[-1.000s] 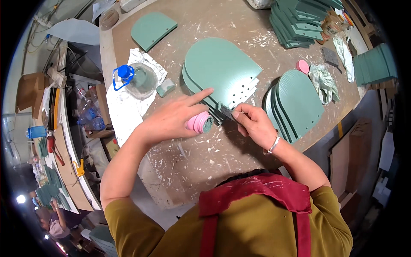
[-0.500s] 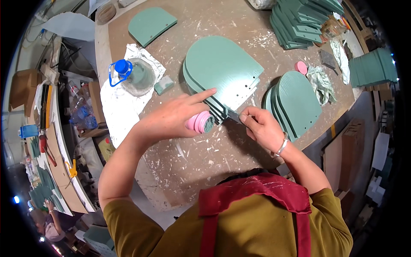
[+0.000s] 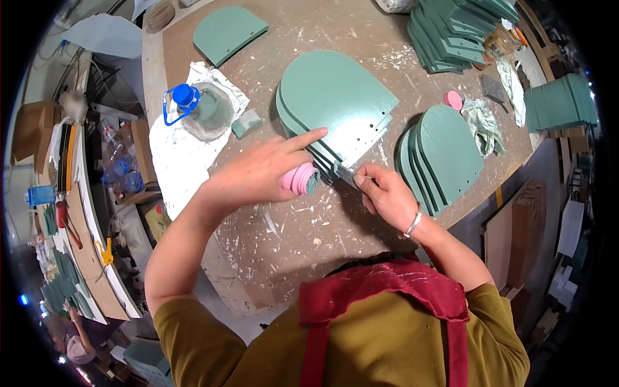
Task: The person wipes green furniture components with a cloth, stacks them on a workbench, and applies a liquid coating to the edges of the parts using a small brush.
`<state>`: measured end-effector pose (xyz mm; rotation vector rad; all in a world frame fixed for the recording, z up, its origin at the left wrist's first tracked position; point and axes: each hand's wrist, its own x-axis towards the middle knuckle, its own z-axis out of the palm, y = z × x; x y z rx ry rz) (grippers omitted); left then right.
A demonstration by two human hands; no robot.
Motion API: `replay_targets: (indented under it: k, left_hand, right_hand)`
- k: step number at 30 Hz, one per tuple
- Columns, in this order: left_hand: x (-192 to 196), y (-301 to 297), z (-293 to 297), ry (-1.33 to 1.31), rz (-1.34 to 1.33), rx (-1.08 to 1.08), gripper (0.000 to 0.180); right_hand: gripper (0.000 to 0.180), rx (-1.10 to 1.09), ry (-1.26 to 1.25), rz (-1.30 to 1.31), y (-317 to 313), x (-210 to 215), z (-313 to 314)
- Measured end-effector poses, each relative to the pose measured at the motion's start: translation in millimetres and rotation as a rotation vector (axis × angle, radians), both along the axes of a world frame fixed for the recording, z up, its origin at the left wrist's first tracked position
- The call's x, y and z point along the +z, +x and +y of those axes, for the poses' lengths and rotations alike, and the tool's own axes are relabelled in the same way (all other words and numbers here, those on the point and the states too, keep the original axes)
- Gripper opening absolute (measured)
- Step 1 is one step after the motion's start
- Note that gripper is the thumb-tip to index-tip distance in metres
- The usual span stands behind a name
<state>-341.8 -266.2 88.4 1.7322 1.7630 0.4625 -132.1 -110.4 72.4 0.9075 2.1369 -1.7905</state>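
My left hand (image 3: 251,171) is closed round a small pink jar (image 3: 294,183), tipped to the right, with green paste at its mouth. Its index finger stretches onto the top of a stack of green round-ended panels (image 3: 335,97). Between the thumb and fingers of my right hand (image 3: 390,195) is a small flat scraper (image 3: 347,175) with greenish paste near its tip. The scraper is at the near edge of the stack, by the ends of the panels. Dark holes show along the top panel's straight edge.
Another green panel stack (image 3: 448,151) stands at right, near a pink lid (image 3: 452,100) and stained cloth (image 3: 482,126). A blue-capped clear jug (image 3: 209,113) rests on white cloth, beside a sanding block (image 3: 246,124). One panel (image 3: 229,32) lies far left; more are piled (image 3: 445,39) far right.
My right hand has shifted slightly left and the scraper now shows greenish paste at the panels' edge. My left hand keeps the jar in nearly the same place.
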Motion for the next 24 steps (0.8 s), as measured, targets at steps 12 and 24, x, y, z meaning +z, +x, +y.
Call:
replay_targets:
  k: [12, 24]
  left_hand:
    - [-6, 0, -2, 0.018, -0.005, 0.01, 0.037]
    - [-15, -2, -3, 0.047, 0.013, -0.008, 0.038]
  right_hand:
    - [0.021, -0.027, -0.137, -0.01, 5, -4, 4]
    - [0.022, 0.03, -0.066, -0.018, 3, 0, -2]
